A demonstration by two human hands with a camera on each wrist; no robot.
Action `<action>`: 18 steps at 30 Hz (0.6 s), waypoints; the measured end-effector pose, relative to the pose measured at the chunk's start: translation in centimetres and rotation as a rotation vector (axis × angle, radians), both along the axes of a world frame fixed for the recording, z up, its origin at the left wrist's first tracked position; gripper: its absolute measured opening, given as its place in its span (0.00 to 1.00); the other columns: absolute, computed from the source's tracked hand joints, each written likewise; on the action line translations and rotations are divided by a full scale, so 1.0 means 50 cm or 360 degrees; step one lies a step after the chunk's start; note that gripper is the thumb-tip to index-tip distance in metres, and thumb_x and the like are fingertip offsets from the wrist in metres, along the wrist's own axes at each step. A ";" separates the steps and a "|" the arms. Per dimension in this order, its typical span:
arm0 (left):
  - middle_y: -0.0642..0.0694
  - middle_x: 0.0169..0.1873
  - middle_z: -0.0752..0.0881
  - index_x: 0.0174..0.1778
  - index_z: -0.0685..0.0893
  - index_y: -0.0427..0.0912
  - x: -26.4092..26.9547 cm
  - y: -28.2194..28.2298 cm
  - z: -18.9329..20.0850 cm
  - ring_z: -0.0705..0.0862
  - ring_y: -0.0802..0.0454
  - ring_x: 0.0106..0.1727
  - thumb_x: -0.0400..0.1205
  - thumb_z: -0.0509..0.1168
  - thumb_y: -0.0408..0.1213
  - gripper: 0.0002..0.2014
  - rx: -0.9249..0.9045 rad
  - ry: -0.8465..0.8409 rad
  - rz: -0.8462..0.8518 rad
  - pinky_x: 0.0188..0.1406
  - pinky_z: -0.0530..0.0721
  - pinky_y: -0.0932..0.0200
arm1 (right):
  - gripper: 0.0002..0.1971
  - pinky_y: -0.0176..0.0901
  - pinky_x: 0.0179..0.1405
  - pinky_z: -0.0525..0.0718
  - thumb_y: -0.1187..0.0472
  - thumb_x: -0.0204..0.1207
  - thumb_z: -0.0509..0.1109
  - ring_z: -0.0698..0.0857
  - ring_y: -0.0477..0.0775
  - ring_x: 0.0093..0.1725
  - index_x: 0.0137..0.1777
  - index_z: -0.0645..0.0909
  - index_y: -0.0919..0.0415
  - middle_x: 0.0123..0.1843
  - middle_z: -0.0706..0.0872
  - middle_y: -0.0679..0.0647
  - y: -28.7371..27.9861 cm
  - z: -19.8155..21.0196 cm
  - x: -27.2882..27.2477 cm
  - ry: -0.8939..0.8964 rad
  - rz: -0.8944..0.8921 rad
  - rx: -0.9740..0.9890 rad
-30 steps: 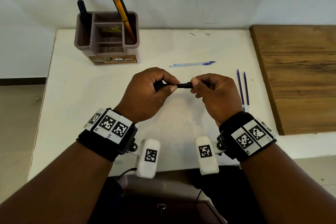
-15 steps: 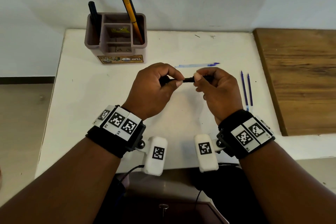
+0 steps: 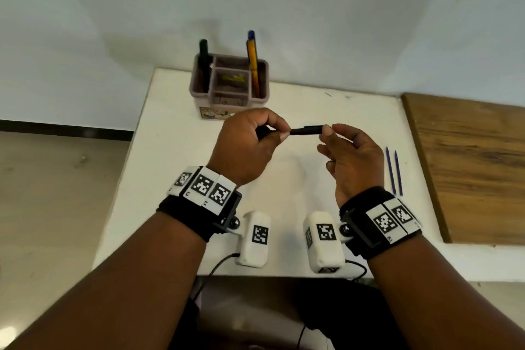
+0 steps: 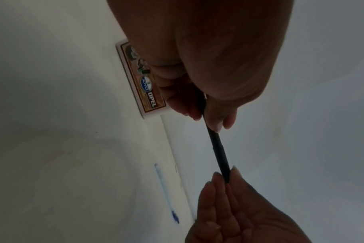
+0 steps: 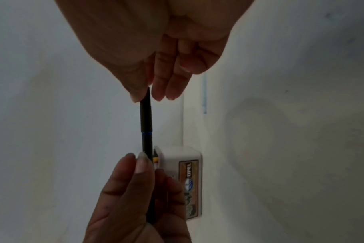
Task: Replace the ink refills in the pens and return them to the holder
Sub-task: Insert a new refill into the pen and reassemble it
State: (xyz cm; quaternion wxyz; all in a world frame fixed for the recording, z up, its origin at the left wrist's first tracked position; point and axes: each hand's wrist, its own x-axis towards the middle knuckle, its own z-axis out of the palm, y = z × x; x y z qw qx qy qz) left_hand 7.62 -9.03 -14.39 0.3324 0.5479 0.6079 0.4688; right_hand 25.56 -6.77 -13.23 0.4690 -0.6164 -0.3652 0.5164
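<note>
Black pen (image 3: 306, 130) held up over the white table (image 3: 176, 167), one end in each hand

Left hand (image 3: 247, 148) curled round one end, right hand (image 3: 352, 156) pinching the other end with thumb and fingertips. Sitting just in front of the pen holder (image 3: 230, 85), with a black pen (image 3: 203, 57) and yellow pen (image 3: 252, 62) in it. Two blue refills (image 3: 393, 170) lying off right.

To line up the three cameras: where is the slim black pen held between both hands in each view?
Head: slim black pen centre, level between both hands.
Left wrist: centre-right, slanting down.
Right wrist: left of centre, upright.
Shared landmark: pinkish plastic pen holder with its OPEL label.
</note>
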 end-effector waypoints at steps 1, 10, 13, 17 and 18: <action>0.57 0.27 0.81 0.42 0.90 0.52 -0.010 -0.001 0.007 0.78 0.62 0.28 0.79 0.74 0.35 0.05 0.0018 -0.0036 0.0018 0.32 0.73 0.74 | 0.08 0.42 0.39 0.78 0.56 0.76 0.79 0.92 0.47 0.41 0.52 0.87 0.53 0.39 0.92 0.47 0.004 0.011 -0.017 0.0007 0.0020 0.0037; 0.58 0.43 0.91 0.49 0.89 0.51 -0.148 0.023 0.012 0.88 0.59 0.48 0.77 0.76 0.46 0.08 0.0148 -0.0276 0.0770 0.50 0.85 0.63 | 0.05 0.35 0.34 0.83 0.63 0.75 0.79 0.89 0.47 0.37 0.49 0.89 0.56 0.38 0.92 0.50 0.105 0.095 -0.163 -0.0170 0.0018 0.0516; 0.55 0.44 0.91 0.49 0.88 0.51 -0.187 0.030 0.004 0.89 0.54 0.49 0.78 0.76 0.46 0.07 0.0140 -0.0539 0.0962 0.52 0.86 0.59 | 0.04 0.37 0.42 0.88 0.61 0.74 0.79 0.91 0.47 0.38 0.48 0.89 0.56 0.39 0.93 0.49 0.147 0.127 -0.218 -0.0336 0.0070 0.0710; 0.54 0.44 0.91 0.47 0.88 0.50 -0.194 0.039 0.000 0.89 0.58 0.46 0.78 0.77 0.43 0.06 0.0089 -0.0705 0.0978 0.48 0.84 0.65 | 0.06 0.33 0.41 0.87 0.56 0.75 0.77 0.89 0.37 0.35 0.50 0.89 0.53 0.36 0.91 0.42 0.194 0.145 -0.292 -0.0732 0.0333 0.0881; 0.54 0.45 0.91 0.48 0.89 0.49 -0.192 0.042 -0.002 0.89 0.58 0.46 0.78 0.77 0.43 0.06 0.0066 -0.0720 0.0978 0.48 0.84 0.65 | 0.06 0.34 0.43 0.87 0.55 0.75 0.77 0.89 0.37 0.36 0.51 0.89 0.52 0.36 0.91 0.41 0.204 0.144 -0.309 -0.0822 0.0400 0.0897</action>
